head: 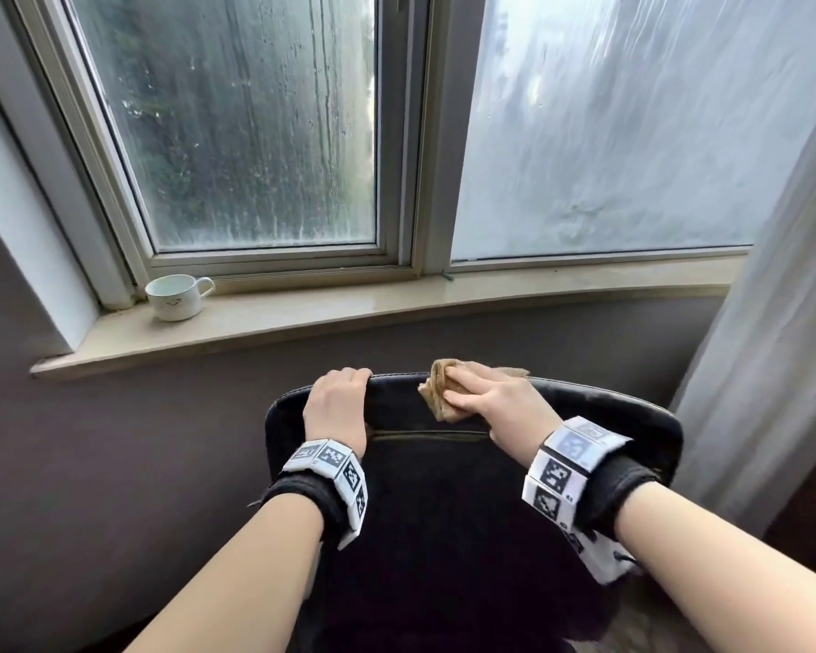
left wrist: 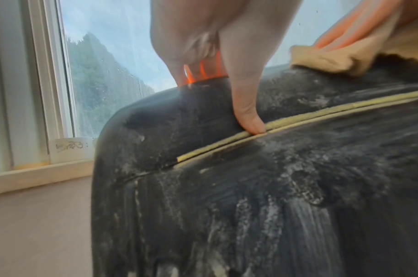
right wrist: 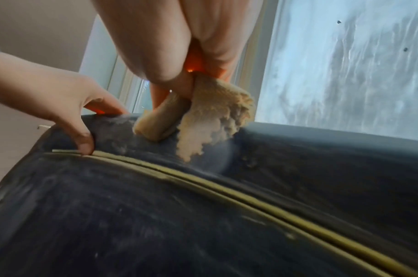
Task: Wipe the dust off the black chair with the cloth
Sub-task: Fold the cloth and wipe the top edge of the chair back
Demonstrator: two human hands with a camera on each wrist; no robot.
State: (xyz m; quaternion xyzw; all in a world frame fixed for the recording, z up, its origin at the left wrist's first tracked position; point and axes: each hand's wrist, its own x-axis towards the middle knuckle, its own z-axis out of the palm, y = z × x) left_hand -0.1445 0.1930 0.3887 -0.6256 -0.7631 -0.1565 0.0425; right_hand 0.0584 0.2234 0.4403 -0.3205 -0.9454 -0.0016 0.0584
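Observation:
The black chair (head: 444, 501) stands below the window with its backrest toward me, streaked with pale dust (left wrist: 262, 211) and crossed by a tan seam (right wrist: 226, 189). My left hand (head: 338, 402) grips the backrest's top edge near the left corner, fingers curled over the far side and thumb (left wrist: 247, 110) pressed at the seam. My right hand (head: 486, 398) holds a crumpled tan cloth (head: 441, 393) against the top edge just right of the left hand. In the right wrist view the cloth (right wrist: 203, 121) hangs bunched from the fingers onto the chair (right wrist: 155, 224).
A white cup (head: 176, 296) sits at the left end of the stone window sill (head: 396, 304) behind the chair. A pale curtain (head: 783, 322) hangs close on the right. A grey wall (head: 90, 464) lies to the left below the sill.

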